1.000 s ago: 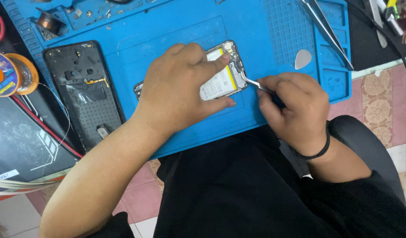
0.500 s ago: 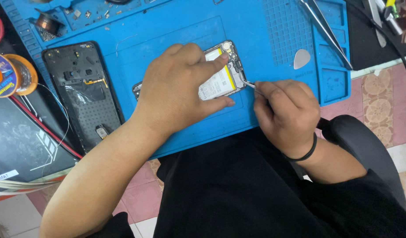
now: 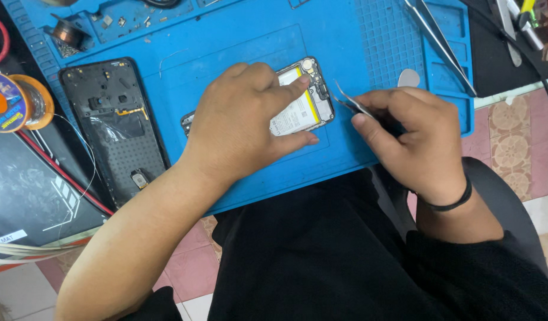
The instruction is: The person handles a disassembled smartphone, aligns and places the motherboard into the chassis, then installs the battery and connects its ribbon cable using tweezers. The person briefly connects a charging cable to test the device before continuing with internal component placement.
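Note:
An opened phone (image 3: 306, 101) with a white battery lies on the blue work mat (image 3: 226, 47). My left hand (image 3: 244, 122) presses flat on it, covering most of the body. My right hand (image 3: 413, 137) grips metal tweezers (image 3: 348, 101) just right of the phone, their tips near its right edge. A black band circles my right wrist.
A black phone back cover (image 3: 113, 125) lies at the mat's left. A solder spool (image 3: 15, 101) sits further left on a dark mat. Long tweezers (image 3: 440, 44) and a white pick (image 3: 408, 77) rest at the mat's right. Small screws and parts (image 3: 119, 21) lie along the top.
My right hand has drawn slightly right, pulling the tweezers' tips off the phone's right edge. My left hand stays pressed on the phone.

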